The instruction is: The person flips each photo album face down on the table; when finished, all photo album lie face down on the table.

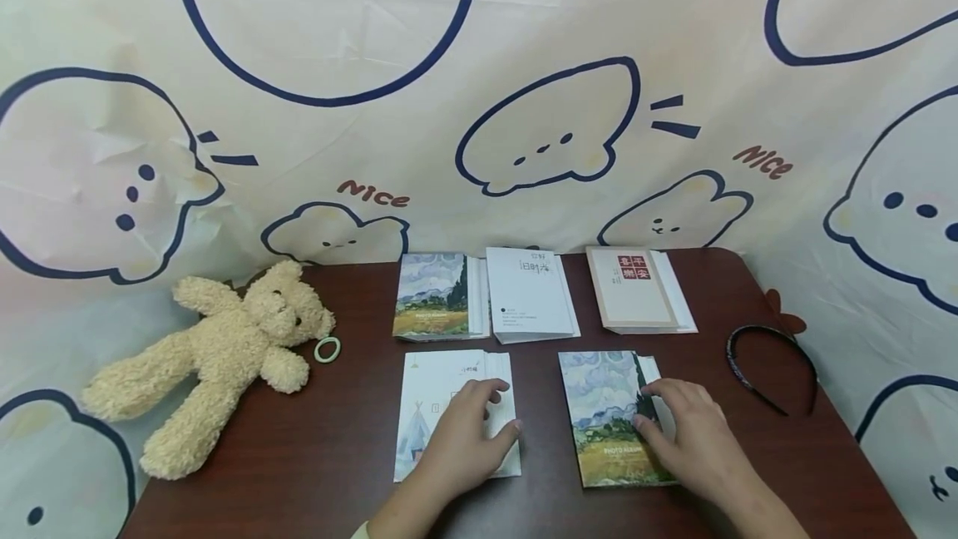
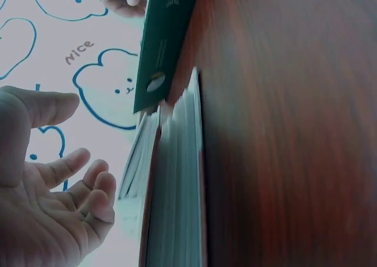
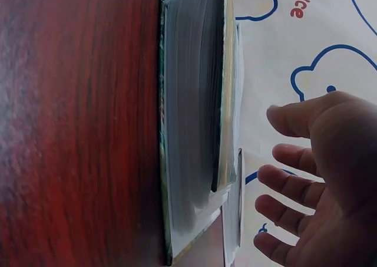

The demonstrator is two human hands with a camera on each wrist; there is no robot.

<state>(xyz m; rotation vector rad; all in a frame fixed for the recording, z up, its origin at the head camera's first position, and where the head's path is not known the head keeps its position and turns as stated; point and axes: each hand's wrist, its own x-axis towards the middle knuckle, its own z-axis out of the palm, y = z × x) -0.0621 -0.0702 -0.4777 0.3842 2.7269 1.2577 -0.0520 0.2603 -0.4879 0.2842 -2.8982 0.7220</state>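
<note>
Over a white photo album with a tent drawing (image 1: 415,431) hovers my left hand (image 1: 473,435), its fingers loosely bent and holding nothing. The left wrist view shows that hand (image 2: 59,196) apart from the album's page edges (image 2: 179,190). To the right, a photo album with a painted landscape cover (image 1: 606,414) lies flat on the table. My right hand (image 1: 696,439) is above its right edge, fingers spread and relaxed. In the right wrist view a gap separates this hand (image 3: 330,161) from the album's thick pages (image 3: 191,119).
Behind stand a second landscape album (image 1: 430,298), a white album (image 1: 531,294) and a cream album with red characters (image 1: 636,289) in a row on the brown table (image 1: 337,439). A teddy bear (image 1: 232,339) and pale green ring (image 1: 327,349) lie left, a black headband (image 1: 737,364) right.
</note>
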